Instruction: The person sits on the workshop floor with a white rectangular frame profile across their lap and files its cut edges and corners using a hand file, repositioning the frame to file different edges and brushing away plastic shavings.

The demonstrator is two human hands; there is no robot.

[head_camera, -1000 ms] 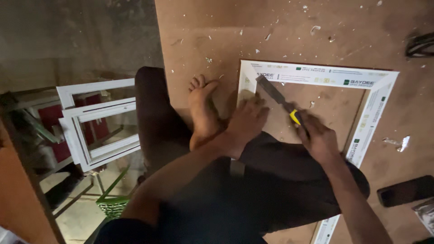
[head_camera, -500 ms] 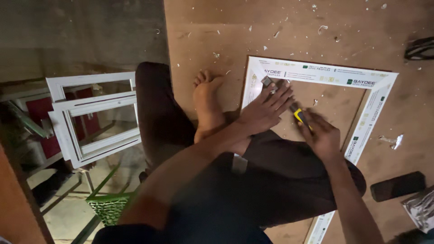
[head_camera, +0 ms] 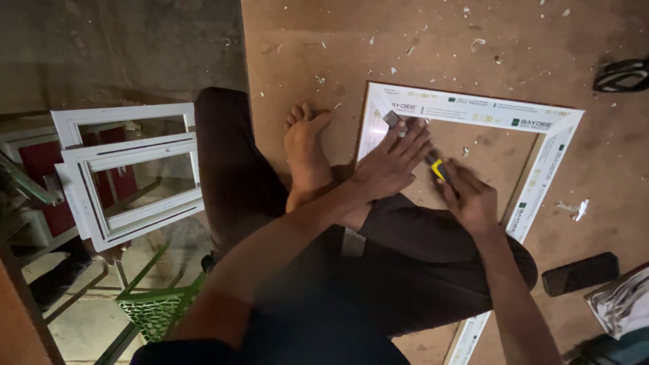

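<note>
Right hand grips a yellow-handled chisel at the frame corner, left hand flat steadying it; looks like trimming, so next needs controlled pushes.

Both forearms are bare, with no sleeves showing; left hand and right hand wear no gloves; dark brown cloth trousers; one bare foot.

frame on board | foot left — phone right
</note>
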